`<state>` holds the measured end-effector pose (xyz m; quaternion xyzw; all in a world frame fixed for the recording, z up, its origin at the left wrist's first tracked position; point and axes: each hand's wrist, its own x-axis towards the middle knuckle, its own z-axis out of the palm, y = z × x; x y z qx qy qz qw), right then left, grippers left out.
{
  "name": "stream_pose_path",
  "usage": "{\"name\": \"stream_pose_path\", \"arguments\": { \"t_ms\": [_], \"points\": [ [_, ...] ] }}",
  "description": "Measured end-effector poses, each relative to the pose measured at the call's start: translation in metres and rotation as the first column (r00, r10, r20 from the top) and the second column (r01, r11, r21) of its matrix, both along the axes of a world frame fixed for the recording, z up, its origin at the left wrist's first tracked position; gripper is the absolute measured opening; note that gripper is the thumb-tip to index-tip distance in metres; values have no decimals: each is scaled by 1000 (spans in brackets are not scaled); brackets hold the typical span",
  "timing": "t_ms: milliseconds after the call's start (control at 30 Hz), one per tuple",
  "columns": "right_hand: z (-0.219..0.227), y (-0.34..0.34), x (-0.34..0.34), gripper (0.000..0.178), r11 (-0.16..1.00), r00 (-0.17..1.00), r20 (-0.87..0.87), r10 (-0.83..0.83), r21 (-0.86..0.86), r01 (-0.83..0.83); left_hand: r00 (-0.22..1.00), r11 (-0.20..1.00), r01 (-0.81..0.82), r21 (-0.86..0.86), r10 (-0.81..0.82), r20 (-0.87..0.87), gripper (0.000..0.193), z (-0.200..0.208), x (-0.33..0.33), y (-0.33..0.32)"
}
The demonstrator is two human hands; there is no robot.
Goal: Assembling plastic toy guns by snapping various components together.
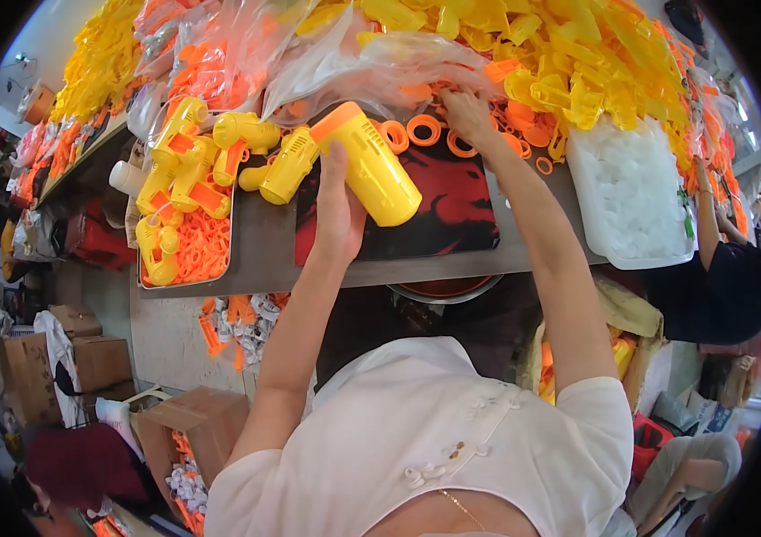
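My left hand (341,210) is wrapped round a yellow plastic toy housing (378,174), a vented barrel shape with an orange piece at its upper end. It is held tilted above a dark red and black mat (456,206). Farther right, my right hand (468,116) reaches among loose orange rings and small parts at the mat's far edge. Its fingers are bent down and their tips are partly hidden, so what they grip cannot be made out. Several orange rings (423,131) lie between the two hands. Another yellow toy body (289,167) rests left of the held one.
A tray (231,242) at left holds yellow toy bodies and small orange pieces. On the right stands a white tub (590,206) of whitish translucent parts. Clear plastic bags (371,67) and heaped yellow shells (595,67) line the back. Other people sit nearby on both sides.
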<state>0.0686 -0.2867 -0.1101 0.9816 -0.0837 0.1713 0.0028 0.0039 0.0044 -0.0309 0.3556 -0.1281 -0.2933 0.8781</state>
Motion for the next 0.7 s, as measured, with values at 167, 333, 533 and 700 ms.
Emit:
{"name": "stream_pose_path", "arguments": {
  "t_ms": [167,333,533,700],
  "points": [
    [27,13,-29,18,977,970,238,52,191,-99,978,978,-200,57,195,79,55,8,-11,-9],
    [91,120,-124,20,529,849,526,55,706,-471,901,915,-389,109,352,255,55,-5,-7,-17],
    [84,166,-157,25,724,783,620,-51,563,-398,865,910,-398,120,328,380,49,-8,-20,-41],
    [79,168,-162,33,761,738,671,-71,515,-394,885,941,-335,56,294,362,57,-16,-27,-40]
  ]
}}
